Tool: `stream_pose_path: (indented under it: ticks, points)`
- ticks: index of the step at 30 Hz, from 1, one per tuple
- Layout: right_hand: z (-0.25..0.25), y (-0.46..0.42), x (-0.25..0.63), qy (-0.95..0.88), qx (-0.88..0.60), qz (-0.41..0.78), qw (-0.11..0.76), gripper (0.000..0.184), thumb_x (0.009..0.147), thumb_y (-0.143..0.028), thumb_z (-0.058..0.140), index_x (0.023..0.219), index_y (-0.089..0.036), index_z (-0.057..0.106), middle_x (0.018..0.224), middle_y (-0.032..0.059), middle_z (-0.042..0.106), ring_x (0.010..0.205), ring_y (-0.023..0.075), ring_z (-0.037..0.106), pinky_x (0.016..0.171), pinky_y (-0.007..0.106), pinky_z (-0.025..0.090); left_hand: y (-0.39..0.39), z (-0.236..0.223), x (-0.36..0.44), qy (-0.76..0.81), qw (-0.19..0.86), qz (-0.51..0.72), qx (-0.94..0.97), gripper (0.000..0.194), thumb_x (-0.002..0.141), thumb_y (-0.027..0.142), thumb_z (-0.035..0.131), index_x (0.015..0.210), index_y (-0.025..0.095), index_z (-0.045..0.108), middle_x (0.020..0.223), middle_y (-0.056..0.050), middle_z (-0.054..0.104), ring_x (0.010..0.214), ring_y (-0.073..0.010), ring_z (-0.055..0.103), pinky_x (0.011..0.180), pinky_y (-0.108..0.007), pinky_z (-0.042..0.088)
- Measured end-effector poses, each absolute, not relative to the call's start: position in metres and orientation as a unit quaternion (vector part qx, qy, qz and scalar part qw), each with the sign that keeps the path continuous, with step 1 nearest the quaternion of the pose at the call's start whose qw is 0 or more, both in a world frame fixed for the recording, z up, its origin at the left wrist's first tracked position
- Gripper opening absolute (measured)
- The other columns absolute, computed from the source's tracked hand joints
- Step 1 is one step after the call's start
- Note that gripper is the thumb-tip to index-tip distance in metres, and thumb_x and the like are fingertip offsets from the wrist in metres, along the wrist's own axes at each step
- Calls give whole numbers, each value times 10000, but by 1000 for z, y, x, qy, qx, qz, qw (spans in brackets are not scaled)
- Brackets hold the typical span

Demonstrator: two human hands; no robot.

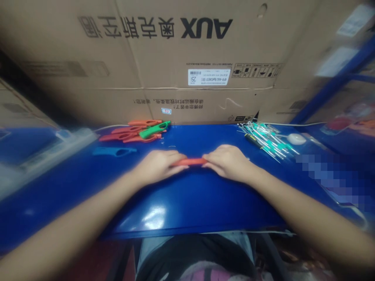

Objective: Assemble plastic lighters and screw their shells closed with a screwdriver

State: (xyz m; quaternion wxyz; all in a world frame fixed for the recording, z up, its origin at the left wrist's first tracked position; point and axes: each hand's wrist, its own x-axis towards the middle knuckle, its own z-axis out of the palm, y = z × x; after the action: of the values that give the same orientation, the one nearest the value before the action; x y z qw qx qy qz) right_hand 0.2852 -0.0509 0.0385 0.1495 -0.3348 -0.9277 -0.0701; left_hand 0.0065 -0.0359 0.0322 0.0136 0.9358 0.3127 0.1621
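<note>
Both hands hold one slim orange plastic handle [192, 161] level above the blue table. My left hand [161, 164] is closed around its left end, thumb and fingers pinched on it. At the other end, my right hand [230, 162] grips it the same way. The fingers cover both ends of the handle. A small pale tip shows at the outer side of my right hand; what it belongs to I cannot make out. Beyond my left hand lies a pile of orange handles [125, 134] with oval openings, a green handle [154, 130] on top. A blue handle [114, 151] lies in front.
At the back right lies a heap of thin metal rods with teal parts [268, 140], and a black-and-yellow tool [253, 141]. A white rounded object [296, 139] sits beside them. A large cardboard box [164, 54] stands behind the blue table [187, 203]. A pale strip [58, 150] runs along the left.
</note>
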Motion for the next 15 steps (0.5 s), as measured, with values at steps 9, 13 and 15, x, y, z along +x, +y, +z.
stream_pose_path:
  ticks: [9,13,15]
  points:
    - [49,-37,305,-907,-399,-80,108,357,945,-444,637,1176,-173,643,1127,112,712,1024,273,643,844,370,408,-27,32,0,332,-2,162,929,407,1028,487,455,1135,175,694,1032,-88,744,882,-213,713,736,-289,531]
    - [53,-27,322,-891,-433,-79,115,281,912,-368,662,1113,-173,641,1089,96,709,993,271,643,845,384,414,-22,35,-4,364,-11,172,915,416,1014,498,469,1132,173,701,1054,-99,749,893,-229,710,728,-296,539]
    - [55,-24,327,-888,-438,-85,113,194,924,-330,638,1042,-178,656,1037,86,718,958,263,639,841,385,408,-21,36,-5,371,-12,173,912,413,1011,498,470,1133,177,701,1049,-96,749,895,-226,707,721,-288,538]
